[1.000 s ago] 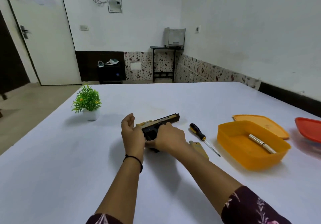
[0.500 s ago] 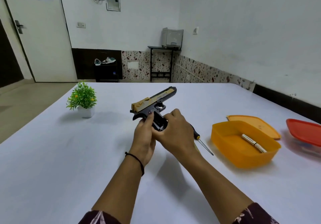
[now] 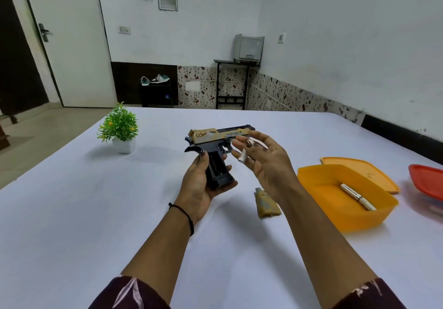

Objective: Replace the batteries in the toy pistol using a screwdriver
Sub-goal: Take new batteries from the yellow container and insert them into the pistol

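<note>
White bench [image 3: 72, 213] is carrying the whole job, but the toy pistol [image 3: 211, 135] is no longer lying on it. Over the last second it has been rising off the surface and levelling out, muzzle pointing away to the right. Left grip [image 3: 199, 186] is wrapping the dark handle from below and holding the pistol clear of the bench. Right grip [image 3: 266, 162], which was covering that handle a moment ago, is now drawing away with its fingers loosely spread. A small, blurred silvery battery [image 3: 242, 157] is lying against those fingers; whether it is being pinched or is only tipping out, I cannot tell. Tan side cover [image 3: 267, 203] is lying on the bench just under the right wrist, so the compartment is standing open. Judging by this, 1 old cell is coming out and the swap is getting under way. Another silvery cell [image 3: 357, 196] is waiting in the orange box [image 3: 335, 217] near the right grip.
</note>
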